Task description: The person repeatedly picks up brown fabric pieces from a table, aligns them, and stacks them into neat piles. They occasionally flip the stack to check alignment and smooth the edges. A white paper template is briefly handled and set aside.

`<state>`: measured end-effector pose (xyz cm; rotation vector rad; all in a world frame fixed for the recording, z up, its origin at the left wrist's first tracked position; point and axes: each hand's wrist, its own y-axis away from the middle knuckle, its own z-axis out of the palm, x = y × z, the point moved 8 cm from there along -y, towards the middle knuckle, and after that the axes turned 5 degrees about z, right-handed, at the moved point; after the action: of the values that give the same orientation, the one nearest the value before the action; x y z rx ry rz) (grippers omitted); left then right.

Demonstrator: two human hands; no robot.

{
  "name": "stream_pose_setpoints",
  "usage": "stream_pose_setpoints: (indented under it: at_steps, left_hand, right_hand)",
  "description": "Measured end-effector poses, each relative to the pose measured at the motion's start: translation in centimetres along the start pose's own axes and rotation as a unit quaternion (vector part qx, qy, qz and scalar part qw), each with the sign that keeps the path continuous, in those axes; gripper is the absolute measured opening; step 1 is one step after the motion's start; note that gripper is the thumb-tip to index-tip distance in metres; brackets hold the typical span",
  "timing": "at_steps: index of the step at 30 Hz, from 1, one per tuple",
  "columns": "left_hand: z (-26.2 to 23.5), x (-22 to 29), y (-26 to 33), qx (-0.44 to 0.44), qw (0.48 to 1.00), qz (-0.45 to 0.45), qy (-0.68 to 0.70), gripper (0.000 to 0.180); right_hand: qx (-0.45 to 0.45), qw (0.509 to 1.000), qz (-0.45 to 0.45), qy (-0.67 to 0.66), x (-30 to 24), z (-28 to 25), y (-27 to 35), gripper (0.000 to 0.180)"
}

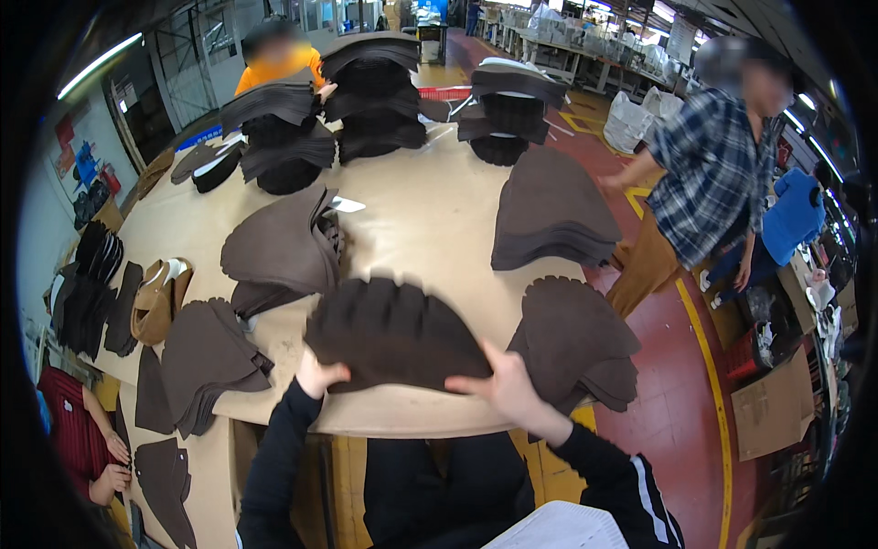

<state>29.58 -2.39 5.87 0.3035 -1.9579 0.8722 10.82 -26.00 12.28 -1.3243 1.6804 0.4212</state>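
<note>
Head-worn fisheye, looking down and forward, close over table (430,220), single view

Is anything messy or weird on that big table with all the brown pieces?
Mostly it is tidy stacks. One odd thing: a tan shoe lies on its side at the table's left edge, among flat dark pieces. Both hands, left hand and right hand, hold a fanned stack of dark brown pieces.

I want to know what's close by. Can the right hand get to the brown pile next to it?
Probably yes. The right hand grips the dark fan of pieces at its right edge, and the brown pile lies just beside it on the table with nothing between them. It would have to let go first.
</note>
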Motion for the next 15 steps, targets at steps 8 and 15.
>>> stream_pose_setpoints:
  at_steps: [8, 15]
  left_hand:
    - [0.8, 1.8, -9.1, 0.031, 0.892, -0.168, -0.419, 0.064]
    - [9.6, 22.4, -13.3, -0.218, 0.969, 0.028, -0.115, 0.022]
  right_hand:
    - [-0.161, 0.953, 0.236, -0.098, 9.7, 1.7, -10.8, 0.060]
    - [-0.126, 0.971, 0.198, 0.044, 13.4, 2.5, -12.3, 0.091]
